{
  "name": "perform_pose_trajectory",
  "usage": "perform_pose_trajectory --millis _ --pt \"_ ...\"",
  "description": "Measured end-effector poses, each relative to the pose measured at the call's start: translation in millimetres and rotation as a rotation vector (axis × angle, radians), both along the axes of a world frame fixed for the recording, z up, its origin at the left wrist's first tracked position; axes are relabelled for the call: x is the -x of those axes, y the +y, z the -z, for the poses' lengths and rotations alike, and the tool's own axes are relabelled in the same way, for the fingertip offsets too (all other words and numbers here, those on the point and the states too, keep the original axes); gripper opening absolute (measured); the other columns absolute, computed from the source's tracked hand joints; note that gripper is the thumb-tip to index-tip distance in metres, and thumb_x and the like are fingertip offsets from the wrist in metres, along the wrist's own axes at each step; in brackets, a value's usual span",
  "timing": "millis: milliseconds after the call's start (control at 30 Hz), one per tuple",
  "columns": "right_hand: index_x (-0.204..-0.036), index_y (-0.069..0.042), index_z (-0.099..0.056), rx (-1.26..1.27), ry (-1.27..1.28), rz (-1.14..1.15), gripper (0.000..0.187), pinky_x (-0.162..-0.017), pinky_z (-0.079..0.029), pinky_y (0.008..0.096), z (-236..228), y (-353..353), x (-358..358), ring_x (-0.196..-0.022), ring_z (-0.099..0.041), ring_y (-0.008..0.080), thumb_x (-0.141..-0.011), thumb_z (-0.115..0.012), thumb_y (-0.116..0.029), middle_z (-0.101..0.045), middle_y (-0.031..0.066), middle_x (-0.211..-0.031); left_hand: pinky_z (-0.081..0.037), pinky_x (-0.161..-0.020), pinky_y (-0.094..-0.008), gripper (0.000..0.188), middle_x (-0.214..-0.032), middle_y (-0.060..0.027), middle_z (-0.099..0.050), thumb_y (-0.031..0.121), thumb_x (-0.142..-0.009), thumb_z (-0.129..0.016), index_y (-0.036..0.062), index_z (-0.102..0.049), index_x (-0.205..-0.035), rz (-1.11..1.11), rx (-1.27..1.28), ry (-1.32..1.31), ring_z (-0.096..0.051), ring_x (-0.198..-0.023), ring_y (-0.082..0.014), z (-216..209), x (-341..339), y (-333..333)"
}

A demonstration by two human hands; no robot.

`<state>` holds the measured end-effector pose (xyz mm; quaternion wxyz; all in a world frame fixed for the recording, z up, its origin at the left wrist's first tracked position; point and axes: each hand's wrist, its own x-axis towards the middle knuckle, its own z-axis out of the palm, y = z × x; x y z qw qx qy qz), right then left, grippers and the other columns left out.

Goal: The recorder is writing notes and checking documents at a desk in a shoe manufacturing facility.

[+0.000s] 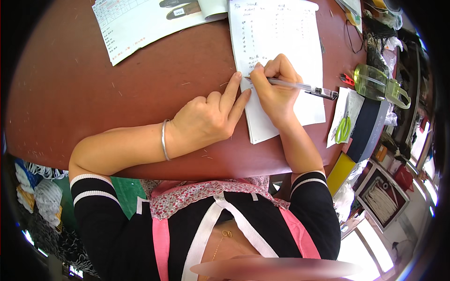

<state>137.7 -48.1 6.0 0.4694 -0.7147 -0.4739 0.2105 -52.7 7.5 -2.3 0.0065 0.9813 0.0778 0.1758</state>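
Note:
A white paper pad [281,42] with rows of handwriting lies on the reddish-brown table. My right hand [277,93] is closed round a clear-barrelled pen with a black end [304,87], its writing tip resting low on the left part of the sheet. Beside it, my left hand [211,112] has its index finger and thumb stretched apart, with the index fingertip touching the pad's left edge. The other left fingers are curled under, and nothing shows in them. A silver bangle [163,140] circles my left wrist.
Printed sheets with shoe pictures [140,28] lie at the far left. On the right are green-handled scissors [343,129] on a paper slip, a green transparent bottle [370,80], a small red-and-black tool [347,79] and a dark box [368,131]. The table's near edge runs under my forearms.

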Motion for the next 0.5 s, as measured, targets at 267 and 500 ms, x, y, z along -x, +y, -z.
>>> perform_pose_trajectory --millis 267,500 --pt "-0.068 -0.008 -0.039 -0.005 0.059 0.024 0.038 -0.045 -0.031 0.0253 -3 -10 1 -0.052 -0.036 0.0017 -0.087 -0.070 0.004 -0.042 -0.0032 -0.056 -0.044 -0.046 -0.0192 0.053 -0.134 -0.0305 -0.064 0.005 -0.081 -0.061 0.0039 -0.069 -0.133 0.005 0.005 -0.001 -0.048 -0.054 -0.0097 0 0 0" --pt "-0.068 -0.007 -0.040 0.009 0.003 -0.020 0.037 -0.045 -0.032 0.0257 0 -13 0 -0.052 -0.036 0.0018 -0.087 -0.071 0.003 -0.043 -0.0031 -0.056 -0.045 -0.047 -0.0193 0.055 -0.134 -0.0307 -0.064 0.004 -0.080 -0.061 0.0035 -0.068 -0.134 0.008 -0.003 0.007 -0.048 -0.054 -0.0096 -1 0 -1"
